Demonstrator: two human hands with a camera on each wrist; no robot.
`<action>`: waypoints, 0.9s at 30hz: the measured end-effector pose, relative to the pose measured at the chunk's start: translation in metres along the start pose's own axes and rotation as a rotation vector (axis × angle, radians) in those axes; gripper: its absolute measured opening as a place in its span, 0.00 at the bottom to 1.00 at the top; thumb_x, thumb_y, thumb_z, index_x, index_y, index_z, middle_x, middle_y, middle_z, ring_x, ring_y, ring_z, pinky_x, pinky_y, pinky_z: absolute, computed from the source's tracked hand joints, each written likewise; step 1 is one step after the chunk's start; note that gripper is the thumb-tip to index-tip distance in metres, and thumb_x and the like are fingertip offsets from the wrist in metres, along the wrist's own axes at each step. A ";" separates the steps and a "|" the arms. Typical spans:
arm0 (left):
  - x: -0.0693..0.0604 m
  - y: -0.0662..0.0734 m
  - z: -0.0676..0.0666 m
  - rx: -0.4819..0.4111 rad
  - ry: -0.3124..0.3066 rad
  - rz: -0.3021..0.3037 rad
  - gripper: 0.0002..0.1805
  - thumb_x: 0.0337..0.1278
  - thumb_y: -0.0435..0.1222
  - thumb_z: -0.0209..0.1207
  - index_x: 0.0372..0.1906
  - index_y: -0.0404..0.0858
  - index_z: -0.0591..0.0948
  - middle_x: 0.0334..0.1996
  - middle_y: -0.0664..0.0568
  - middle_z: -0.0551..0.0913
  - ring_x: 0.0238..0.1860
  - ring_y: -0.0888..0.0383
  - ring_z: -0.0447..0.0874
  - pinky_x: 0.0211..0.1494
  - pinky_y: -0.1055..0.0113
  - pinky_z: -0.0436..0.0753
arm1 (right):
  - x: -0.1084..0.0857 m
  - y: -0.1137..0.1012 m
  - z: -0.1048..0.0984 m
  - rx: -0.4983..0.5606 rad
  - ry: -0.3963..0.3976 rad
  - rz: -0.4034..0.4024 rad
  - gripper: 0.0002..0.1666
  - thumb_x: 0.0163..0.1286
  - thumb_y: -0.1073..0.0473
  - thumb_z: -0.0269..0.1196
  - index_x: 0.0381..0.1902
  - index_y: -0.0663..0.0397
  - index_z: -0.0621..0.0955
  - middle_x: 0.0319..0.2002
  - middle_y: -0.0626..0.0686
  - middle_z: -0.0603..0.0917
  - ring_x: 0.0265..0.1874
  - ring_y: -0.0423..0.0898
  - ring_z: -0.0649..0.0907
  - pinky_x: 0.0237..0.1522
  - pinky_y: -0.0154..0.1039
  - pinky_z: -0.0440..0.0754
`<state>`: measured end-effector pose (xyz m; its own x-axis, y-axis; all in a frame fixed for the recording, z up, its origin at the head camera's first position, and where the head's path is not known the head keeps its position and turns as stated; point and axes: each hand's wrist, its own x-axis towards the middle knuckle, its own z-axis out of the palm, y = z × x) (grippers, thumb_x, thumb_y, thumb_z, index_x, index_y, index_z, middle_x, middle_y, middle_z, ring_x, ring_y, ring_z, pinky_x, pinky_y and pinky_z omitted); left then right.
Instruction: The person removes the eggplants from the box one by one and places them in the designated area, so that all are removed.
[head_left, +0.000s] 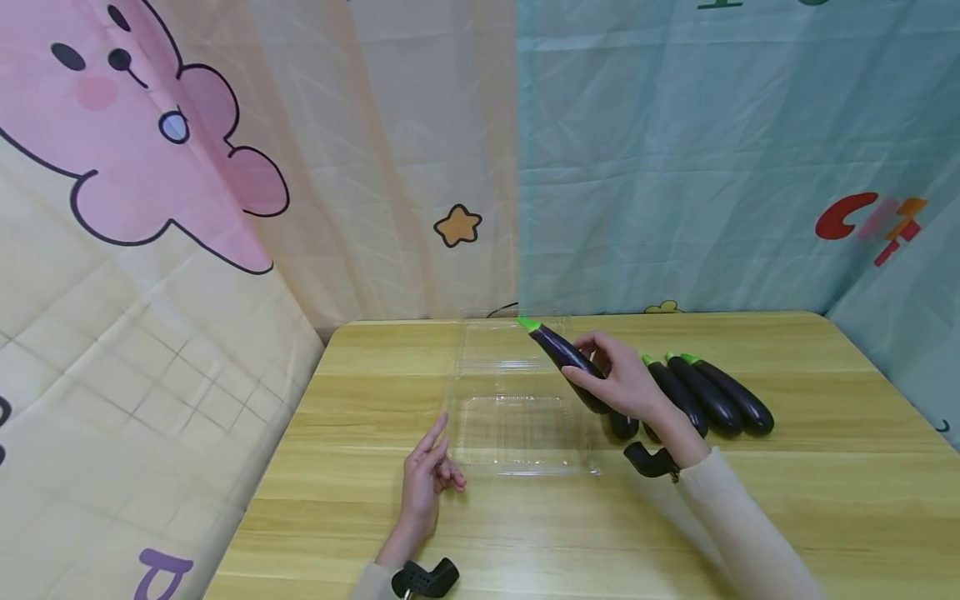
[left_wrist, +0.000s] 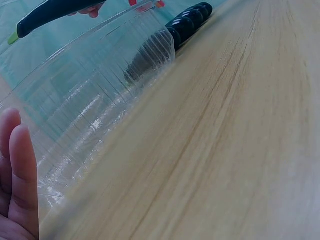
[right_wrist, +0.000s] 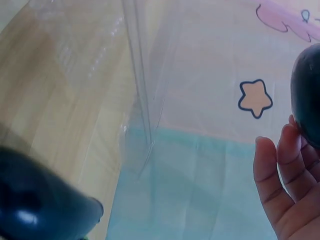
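Note:
My right hand (head_left: 622,379) grips a dark purple eggplant (head_left: 564,354) with a green stem, tilted and raised at the right side of a clear plastic clamshell box (head_left: 517,425). In the left wrist view, that eggplant (left_wrist: 50,14) hangs above the box wall (left_wrist: 95,85). Near the box's left edge rests my left hand (head_left: 427,483), index finger extended and the others loosely bent, holding nothing. Several more eggplants (head_left: 705,392) lie side by side right of the box, partly hidden by my right hand and forearm. In the right wrist view, the held eggplant (right_wrist: 307,95) is cut off by the frame.
The box's lid (head_left: 498,343) lies open toward the back of the wooden table (head_left: 360,433). Printed cloth curtains (head_left: 637,167) hang behind the far edge and along both sides.

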<state>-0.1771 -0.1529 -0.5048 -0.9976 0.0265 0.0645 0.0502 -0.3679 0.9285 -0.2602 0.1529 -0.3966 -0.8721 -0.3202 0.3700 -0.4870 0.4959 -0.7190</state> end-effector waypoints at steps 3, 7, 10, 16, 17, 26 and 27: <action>0.001 0.000 0.000 0.003 -0.002 0.004 0.28 0.71 0.36 0.46 0.71 0.32 0.58 0.11 0.54 0.70 0.16 0.60 0.78 0.22 0.70 0.80 | -0.004 0.005 -0.008 -0.003 0.032 0.029 0.22 0.62 0.48 0.67 0.48 0.52 0.75 0.31 0.50 0.79 0.24 0.47 0.76 0.24 0.39 0.75; 0.001 0.000 0.000 0.003 0.000 0.001 0.28 0.71 0.36 0.47 0.71 0.32 0.58 0.11 0.54 0.70 0.16 0.60 0.78 0.22 0.70 0.80 | -0.011 0.012 -0.019 -0.019 0.076 0.065 0.22 0.62 0.48 0.66 0.49 0.52 0.75 0.31 0.50 0.78 0.24 0.48 0.77 0.23 0.39 0.75; 0.000 0.000 0.001 -0.002 0.003 -0.006 0.29 0.70 0.36 0.47 0.71 0.33 0.58 0.11 0.54 0.69 0.16 0.60 0.78 0.22 0.70 0.80 | -0.017 0.018 -0.027 -0.033 0.106 0.076 0.22 0.63 0.49 0.66 0.50 0.54 0.75 0.31 0.52 0.78 0.24 0.48 0.76 0.22 0.38 0.74; 0.000 0.000 0.001 -0.004 0.009 -0.008 0.29 0.70 0.36 0.47 0.71 0.32 0.58 0.11 0.54 0.69 0.15 0.60 0.78 0.21 0.70 0.80 | -0.026 0.028 -0.042 -0.061 0.166 0.096 0.22 0.64 0.51 0.66 0.50 0.56 0.74 0.32 0.54 0.77 0.22 0.47 0.75 0.18 0.37 0.74; 0.000 0.000 0.001 -0.003 0.008 -0.007 0.29 0.70 0.36 0.47 0.71 0.32 0.58 0.11 0.54 0.69 0.15 0.60 0.78 0.22 0.70 0.80 | -0.027 0.030 -0.045 -0.065 0.177 0.099 0.22 0.64 0.52 0.65 0.50 0.56 0.74 0.32 0.54 0.77 0.22 0.47 0.75 0.18 0.36 0.74; 0.000 0.000 0.001 0.003 0.003 -0.006 0.29 0.71 0.36 0.47 0.72 0.32 0.58 0.11 0.54 0.69 0.16 0.60 0.78 0.22 0.70 0.80 | -0.039 0.043 -0.070 -0.082 0.293 0.112 0.22 0.64 0.56 0.65 0.50 0.63 0.73 0.34 0.55 0.75 0.24 0.44 0.72 0.23 0.30 0.71; 0.000 0.000 0.001 0.002 0.002 -0.006 0.29 0.71 0.36 0.47 0.72 0.32 0.57 0.11 0.54 0.69 0.16 0.60 0.78 0.22 0.70 0.80 | -0.041 0.044 -0.072 -0.080 0.304 0.113 0.22 0.64 0.57 0.65 0.50 0.63 0.73 0.34 0.55 0.75 0.24 0.44 0.72 0.23 0.30 0.71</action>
<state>-0.1769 -0.1524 -0.5043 -0.9979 0.0270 0.0582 0.0444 -0.3656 0.9297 -0.2498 0.2462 -0.4011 -0.8890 -0.0103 0.4578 -0.3782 0.5801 -0.7214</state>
